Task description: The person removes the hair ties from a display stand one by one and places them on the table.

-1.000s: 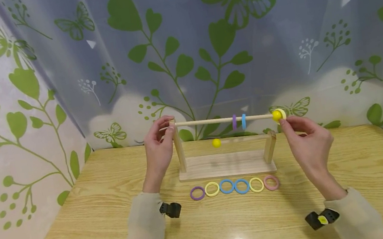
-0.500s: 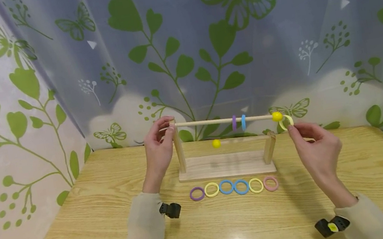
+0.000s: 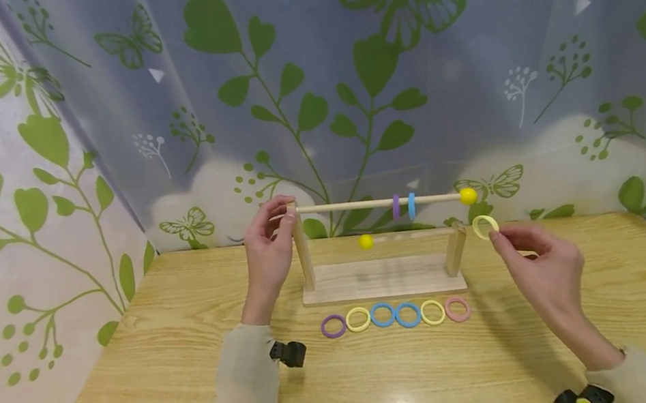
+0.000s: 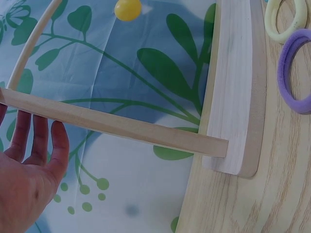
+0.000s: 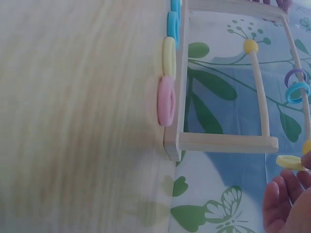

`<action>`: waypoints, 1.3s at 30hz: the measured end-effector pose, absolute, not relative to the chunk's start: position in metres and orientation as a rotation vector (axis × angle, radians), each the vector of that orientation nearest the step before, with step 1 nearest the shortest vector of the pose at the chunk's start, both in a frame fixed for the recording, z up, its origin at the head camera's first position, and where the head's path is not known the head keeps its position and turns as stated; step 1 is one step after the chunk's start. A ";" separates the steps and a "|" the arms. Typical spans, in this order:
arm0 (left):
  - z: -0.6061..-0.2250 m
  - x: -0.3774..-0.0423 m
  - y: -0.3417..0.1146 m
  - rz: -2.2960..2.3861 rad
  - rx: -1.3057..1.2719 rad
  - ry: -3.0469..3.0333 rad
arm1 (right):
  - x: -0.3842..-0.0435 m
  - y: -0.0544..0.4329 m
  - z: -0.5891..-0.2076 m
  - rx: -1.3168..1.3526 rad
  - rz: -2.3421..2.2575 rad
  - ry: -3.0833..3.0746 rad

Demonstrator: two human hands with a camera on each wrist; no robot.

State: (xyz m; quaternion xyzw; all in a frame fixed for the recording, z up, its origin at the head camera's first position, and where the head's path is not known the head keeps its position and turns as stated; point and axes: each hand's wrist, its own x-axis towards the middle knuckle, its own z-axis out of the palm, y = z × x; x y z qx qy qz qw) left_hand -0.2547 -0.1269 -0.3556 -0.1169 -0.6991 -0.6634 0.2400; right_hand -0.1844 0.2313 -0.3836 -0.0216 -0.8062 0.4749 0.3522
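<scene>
A wooden rack (image 3: 383, 278) has two posts, each with a rod ending in a yellow ball. My left hand (image 3: 270, 250) grips the top of the taller left post (image 4: 121, 124), where the upper rod (image 3: 342, 206) joins. On that rod hang a purple hair tie (image 3: 396, 207) and a blue hair tie (image 3: 412, 205). Thumb and fingertips of my right hand (image 3: 547, 273) pinch a pale yellow hair tie (image 3: 484, 227). It is apart from the rod, just below and right of the rod's yellow ball (image 3: 467, 195).
Several hair ties lie in a row before the rack: purple (image 3: 334, 326), yellow (image 3: 358, 319), blue (image 3: 383, 314) and pink (image 3: 458, 308) among them. The lower rod (image 3: 411, 235) extends leftward from the shorter right post (image 3: 456, 249). A patterned curtain (image 3: 308, 93) hangs behind the wooden table (image 3: 153, 363).
My right hand has drawn the yellow hair tie off the ball end of the upper rod, moving right and then down. My left hand has stayed on the post.
</scene>
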 end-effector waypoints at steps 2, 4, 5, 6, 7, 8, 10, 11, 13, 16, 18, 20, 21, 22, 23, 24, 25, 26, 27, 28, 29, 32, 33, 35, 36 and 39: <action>-0.355 -0.254 -0.127 -1.817 -0.320 -1.913 | -0.182 0.231 -0.384 -0.062 1.242 -2.104; -0.355 -0.254 -0.127 -1.820 -0.316 -1.913 | -0.179 0.231 -0.385 -0.073 1.260 -2.126; -0.355 -0.255 -0.127 -1.820 -0.315 -1.913 | -0.178 0.231 -0.386 -0.083 1.273 -2.138; -0.355 -0.255 -0.127 -1.820 -0.316 -1.912 | -0.177 0.230 -0.387 -0.091 1.294 -2.150; -0.356 -0.255 -0.127 -1.821 -0.315 -1.911 | -0.176 0.230 -0.388 -0.102 1.318 -2.165; -0.356 -0.255 -0.127 -1.821 -0.316 -1.910 | -0.176 0.230 -0.389 -0.112 1.340 -2.180; -0.356 -0.255 -0.127 -1.824 -0.315 -1.907 | -0.174 0.229 -0.391 -0.126 1.386 -2.209; -0.356 -0.255 -0.127 -1.826 -0.314 -1.906 | -0.174 0.229 -0.392 -0.128 1.408 -2.227; -0.355 -0.255 -0.126 -1.826 -0.312 -1.905 | -0.172 0.228 -0.394 -0.121 1.439 -2.258; -0.355 -0.255 -0.126 -1.824 -0.309 -1.908 | -0.169 0.226 -0.396 -0.086 1.472 -2.294; -0.355 -0.255 -0.126 -1.821 -0.311 -1.910 | -0.167 0.224 -0.397 -0.065 1.490 -2.312; -0.355 -0.255 -0.126 -1.821 -0.310 -1.909 | -0.165 0.222 -0.398 -0.050 1.502 -2.337; -0.355 -0.255 -0.126 -1.821 -0.311 -1.909 | -0.164 0.220 -0.398 -0.042 1.503 -2.351; -0.355 -0.255 -0.126 -1.822 -0.312 -1.908 | -0.164 0.219 -0.398 -0.040 1.511 -2.362; -0.355 -0.255 -0.126 -1.823 -0.311 -1.907 | -0.163 0.217 -0.398 -0.035 1.516 -2.377; -0.355 -0.255 -0.126 -1.823 -0.310 -1.908 | -0.163 0.216 -0.399 -0.031 1.527 -2.389; -0.355 -0.255 -0.126 -1.824 -0.310 -1.907 | -0.162 0.215 -0.399 -0.029 1.540 -2.401; -0.355 -0.255 -0.126 -1.825 -0.311 -1.906 | -0.162 0.215 -0.399 -0.028 1.557 -2.415; -0.355 -0.256 -0.125 -1.827 -0.310 -1.905 | -0.162 0.214 -0.399 -0.030 1.576 -2.428; -0.355 -0.255 -0.125 -1.828 -0.309 -1.906 | -0.161 0.213 -0.400 -0.031 1.600 -2.437; -0.355 -0.255 -0.125 -1.830 -0.308 -1.905 | -0.161 0.212 -0.400 -0.028 1.618 -2.448; -0.355 -0.255 -0.126 -1.836 -0.307 -1.903 | -0.160 0.208 -0.401 -0.022 1.677 -2.472; -0.355 -0.255 -0.126 -1.836 -0.305 -1.904 | -0.160 0.207 -0.401 -0.012 1.692 -2.475; -0.355 -0.254 -0.126 -1.837 -0.305 -1.903 | -0.160 0.205 -0.402 0.000 1.709 -2.483; -0.355 -0.254 -0.126 -1.836 -0.305 -1.904 | -0.159 0.204 -0.402 0.004 1.714 -2.489; -0.355 -0.254 -0.126 -1.835 -0.308 -1.906 | -0.159 0.202 -0.403 0.005 1.744 -2.497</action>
